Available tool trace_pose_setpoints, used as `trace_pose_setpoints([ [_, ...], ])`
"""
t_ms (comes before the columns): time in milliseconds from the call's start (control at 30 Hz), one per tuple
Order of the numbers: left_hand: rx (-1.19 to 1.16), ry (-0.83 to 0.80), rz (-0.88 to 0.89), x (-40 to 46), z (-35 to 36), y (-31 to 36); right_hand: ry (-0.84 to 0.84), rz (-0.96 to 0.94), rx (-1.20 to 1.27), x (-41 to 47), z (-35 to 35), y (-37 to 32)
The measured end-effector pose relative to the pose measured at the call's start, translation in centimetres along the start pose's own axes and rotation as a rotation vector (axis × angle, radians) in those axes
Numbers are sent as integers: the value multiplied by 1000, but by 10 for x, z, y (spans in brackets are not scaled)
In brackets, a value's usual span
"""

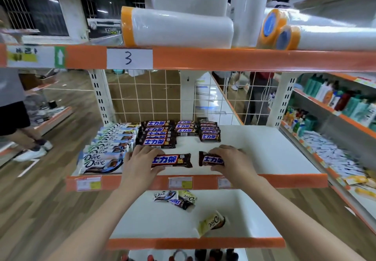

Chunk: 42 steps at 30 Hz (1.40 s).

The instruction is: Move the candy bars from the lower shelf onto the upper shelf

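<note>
1. Both forearms reach up from the bottom of the view, crossing over the lower shelf (234, 209) toward the upper shelf (274, 152).
2. Left hand (140, 162) grasps one end of a brown bar (173, 160), fingers curled over its top edge, thumb under; the bar lies just above the shelf's front lip.
3. Right hand (234, 162) grasps a second brown bar (211, 159), fingers over it, thumb below; its free end points toward the left hand, and the two bars stay just apart.
4. Beyond the left hand's fingertips sit stacked brown bars (158, 136) in several rows; to that hand's outer side, a column of Dove bars (105, 155) runs toward the back. So a good share looks already moved.
5. Past the right hand the upper shelf is bare white.
6. Below the wrists, the lower shelf holds what remains: a small heap (175, 198) of two Dove bars and a dark one, and a lone yellow Dove bar (212, 223) nearer the front.
7. My guess: these two get set down, then about four are left.
</note>
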State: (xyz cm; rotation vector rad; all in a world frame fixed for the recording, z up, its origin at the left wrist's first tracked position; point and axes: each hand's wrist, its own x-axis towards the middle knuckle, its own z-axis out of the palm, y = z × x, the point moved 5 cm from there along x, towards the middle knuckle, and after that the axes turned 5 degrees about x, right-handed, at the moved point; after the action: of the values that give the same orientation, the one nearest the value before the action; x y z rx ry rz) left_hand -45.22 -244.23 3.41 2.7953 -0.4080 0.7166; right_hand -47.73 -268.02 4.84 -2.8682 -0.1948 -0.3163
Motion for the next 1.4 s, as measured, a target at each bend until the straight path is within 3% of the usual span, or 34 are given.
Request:
trace_pose_setpoints([
  [633, 71, -60, -57, 82, 62, -56, 12, -69, 88, 110, 36, 5],
  [1200, 107, -178, 7, 92, 83, -65, -20, -31, 92, 132, 54, 10],
  [1400, 84, -145, 49, 89, 82, -60, 2, -42, 100, 133, 52, 10],
])
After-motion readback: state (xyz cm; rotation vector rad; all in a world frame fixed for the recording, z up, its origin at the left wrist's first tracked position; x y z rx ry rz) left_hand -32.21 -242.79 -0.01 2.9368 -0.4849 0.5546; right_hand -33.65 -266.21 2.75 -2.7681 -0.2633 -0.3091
